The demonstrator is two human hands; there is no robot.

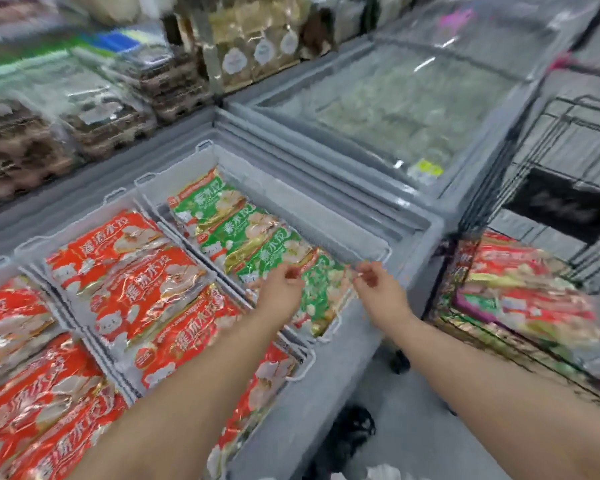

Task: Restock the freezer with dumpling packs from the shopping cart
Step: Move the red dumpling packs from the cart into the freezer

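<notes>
The open freezer point(406, 282) holds white wire baskets. In the right basket point(329, 336) lies a row of green dumpling packs point(222, 216). The nearest green pack point(321, 299) rests tilted at the front of that row. My left hand point(279, 292) pinches its upper left corner and my right hand point(378, 287) pinches its upper right corner. Red dumpling packs point(136, 271) fill the baskets to the left. The shopping cart point(471, 341) stands at the right, piled with more mixed dumpling packs point(523, 299).
A second freezer point(395, 109) with a shut glass lid sits behind on the right. Egg cartons point(25, 150) and bagged goods point(257, 46) line the shelf behind the freezers. A black wire rack point(568, 161) stands beyond the cart. Grey floor lies between freezer and cart.
</notes>
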